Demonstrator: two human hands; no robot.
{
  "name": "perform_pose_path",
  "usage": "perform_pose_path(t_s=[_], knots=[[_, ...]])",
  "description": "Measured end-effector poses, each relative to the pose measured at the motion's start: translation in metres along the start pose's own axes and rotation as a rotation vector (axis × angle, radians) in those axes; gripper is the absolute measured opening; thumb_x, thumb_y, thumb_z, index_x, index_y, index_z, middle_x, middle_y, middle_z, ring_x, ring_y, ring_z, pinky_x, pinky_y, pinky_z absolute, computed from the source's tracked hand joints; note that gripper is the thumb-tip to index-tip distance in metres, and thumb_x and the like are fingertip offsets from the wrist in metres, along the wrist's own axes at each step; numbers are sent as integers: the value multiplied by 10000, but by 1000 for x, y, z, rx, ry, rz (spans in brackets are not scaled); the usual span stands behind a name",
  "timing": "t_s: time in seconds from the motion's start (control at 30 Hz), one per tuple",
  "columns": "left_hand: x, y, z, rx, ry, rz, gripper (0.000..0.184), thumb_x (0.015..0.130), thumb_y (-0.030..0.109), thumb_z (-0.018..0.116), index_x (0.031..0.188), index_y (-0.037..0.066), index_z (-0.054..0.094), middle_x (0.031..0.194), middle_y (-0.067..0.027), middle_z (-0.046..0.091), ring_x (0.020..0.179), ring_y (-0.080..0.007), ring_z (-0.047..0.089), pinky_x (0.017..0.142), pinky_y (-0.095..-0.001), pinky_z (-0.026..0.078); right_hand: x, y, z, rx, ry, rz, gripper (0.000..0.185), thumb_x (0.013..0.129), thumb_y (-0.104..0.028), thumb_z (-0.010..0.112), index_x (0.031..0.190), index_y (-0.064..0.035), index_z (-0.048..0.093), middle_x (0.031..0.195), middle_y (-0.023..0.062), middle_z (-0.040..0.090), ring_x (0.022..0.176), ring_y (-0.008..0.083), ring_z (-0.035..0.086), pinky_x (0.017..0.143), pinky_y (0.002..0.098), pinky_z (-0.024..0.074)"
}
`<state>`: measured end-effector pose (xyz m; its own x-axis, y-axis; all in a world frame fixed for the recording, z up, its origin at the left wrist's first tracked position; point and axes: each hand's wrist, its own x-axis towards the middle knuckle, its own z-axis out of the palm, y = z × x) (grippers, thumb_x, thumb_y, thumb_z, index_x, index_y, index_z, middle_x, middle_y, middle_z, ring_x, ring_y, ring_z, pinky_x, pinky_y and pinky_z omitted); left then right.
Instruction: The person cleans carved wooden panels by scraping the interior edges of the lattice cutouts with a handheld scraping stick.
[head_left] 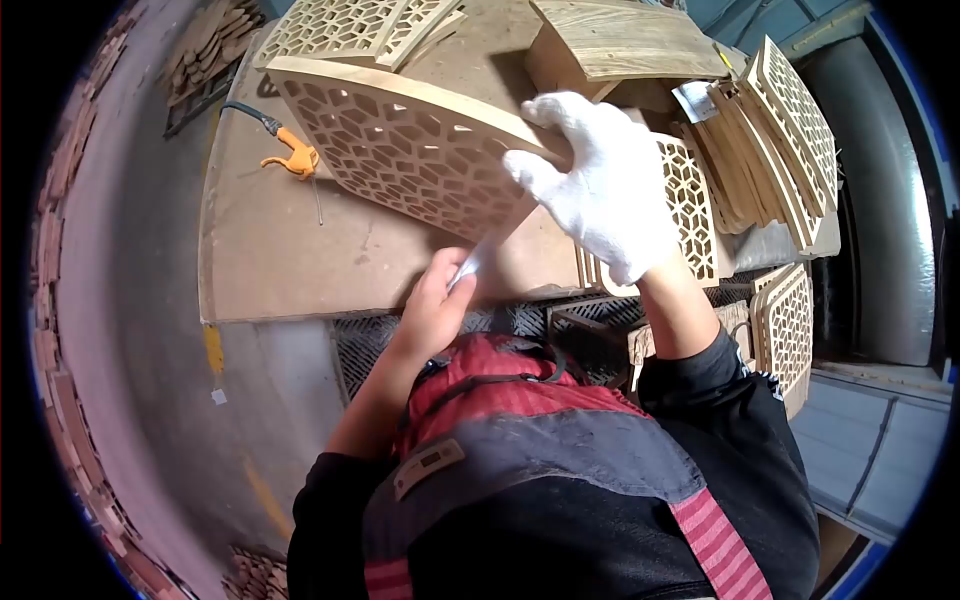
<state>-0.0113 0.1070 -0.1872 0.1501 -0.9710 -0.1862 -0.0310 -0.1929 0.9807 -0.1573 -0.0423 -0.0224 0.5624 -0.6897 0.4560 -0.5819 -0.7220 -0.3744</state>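
A wooden lattice panel (pixel 400 140) with geometric cut-outs stands tilted on its long edge on the table. My right hand (pixel 610 190), in a white glove, grips the panel's right end, with the thumb and fingers on either side of its upper rail. My bare left hand (pixel 432 305) is closed on a thin whitish strip (pixel 474 262) just below that end. The strip points up toward the panel's lower right corner; whether it touches the wood I cannot tell, and its exact kind is unclear.
An orange air blow gun (pixel 292 155) with a hose lies left on the brown table (pixel 270 270). More lattice panels (pixel 345 28) lie behind. A wooden box-like piece (pixel 630 40) and stacked panels (pixel 770 140) stand to the right. Other panels (pixel 785 325) sit below the table's right side.
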Motion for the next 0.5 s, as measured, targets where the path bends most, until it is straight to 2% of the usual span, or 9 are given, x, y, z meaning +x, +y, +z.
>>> perform_pose_path(t_s=[0.03,0.07,0.17,0.27,0.37,0.47,0.5], knots=[[3,7,4,74,28,4,161,955,133,537,1051,7,507,789,-101,574,710,-161,550,657,-290,451,4,-4,-2,-2,-47,0,333,793,-320,711,1001,-70,637,842,127,664,827,321,634,739,416,509],[5,16,4,205,18,-80,254,973,225,500,1081,0,547,870,-172,614,793,-249,612,711,-349,478,8,-8,-3,-4,-94,0,319,796,-318,711,983,-70,634,816,127,658,817,321,633,734,415,508],[16,2,12,428,120,-110,335,981,287,460,1161,17,543,910,-194,641,852,-287,648,738,-361,498,12,-18,1,-56,-153,-36,274,809,-306,702,892,-62,609,752,136,639,790,315,632,714,414,505],[17,-6,15,385,94,-267,385,988,337,432,1189,26,538,968,-209,659,935,-337,650,796,-398,501,14,-19,8,-116,-119,-75,262,809,-291,702,852,-54,599,742,146,640,765,319,635,688,415,505],[14,18,11,209,-9,-484,369,987,317,419,1199,36,532,1013,-234,654,983,-398,619,852,-432,489,18,-13,12,-101,-89,-109,244,800,-269,706,848,-56,597,723,149,636,729,335,632,669,420,506],[16,2,18,205,95,-338,310,1007,276,439,1000,-11,557,761,-130,647,694,-224,651,611,-350,503,20,-15,11,-112,-151,-100,222,803,-254,689,834,-56,595,706,153,634,704,341,633,659,429,507],[18,6,20,311,132,-274,311,1001,268,447,1005,-22,560,805,-168,652,743,-283,650,655,-379,506,21,-17,10,-105,-179,-78,220,808,-243,677,822,-46,581,717,167,627,719,359,626,669,441,500]])
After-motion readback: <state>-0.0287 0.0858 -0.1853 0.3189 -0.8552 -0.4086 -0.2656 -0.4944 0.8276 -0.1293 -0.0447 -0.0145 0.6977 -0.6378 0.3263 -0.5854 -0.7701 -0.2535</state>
